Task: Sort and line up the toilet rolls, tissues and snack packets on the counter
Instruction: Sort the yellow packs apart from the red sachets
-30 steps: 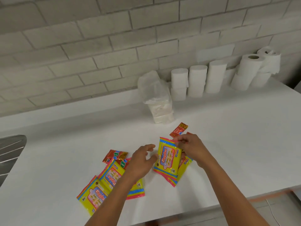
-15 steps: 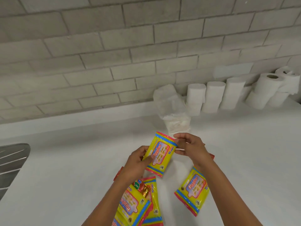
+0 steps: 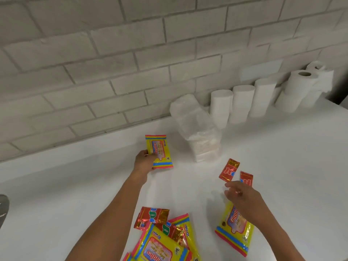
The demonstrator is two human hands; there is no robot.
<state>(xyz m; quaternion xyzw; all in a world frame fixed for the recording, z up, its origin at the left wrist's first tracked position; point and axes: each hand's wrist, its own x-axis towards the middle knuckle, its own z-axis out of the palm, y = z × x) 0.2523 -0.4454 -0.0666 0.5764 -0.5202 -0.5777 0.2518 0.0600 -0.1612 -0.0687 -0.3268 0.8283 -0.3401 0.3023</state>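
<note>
My left hand (image 3: pixel 144 163) grips a yellow wipes packet (image 3: pixel 159 151) and holds it flat against the white counter (image 3: pixel 75 185), near the wall and just left of a clear bag of tissues (image 3: pixel 199 132). My right hand (image 3: pixel 243 198) hovers open with spread fingers over another yellow wipes packet (image 3: pixel 234 231), holding nothing. Two small red snack sachets (image 3: pixel 229 170) (image 3: pixel 246 178) lie just beyond its fingers. A heap of yellow packets (image 3: pixel 162 247) and red snack packets (image 3: pixel 152 217) lies at the near edge. White toilet rolls (image 3: pixel 241 102) stand in a row along the wall.
More toilet rolls (image 3: pixel 301 85) are piled at the far right by the wall, one with a loose tail. A grey brick wall (image 3: pixel 113 63) backs the counter. A metal sink edge (image 3: pixel 3 208) shows at the far left.
The packet held in both hands has gone forward to the counter near the wall in my left hand alone. My right hand let go and drew back to the right.
</note>
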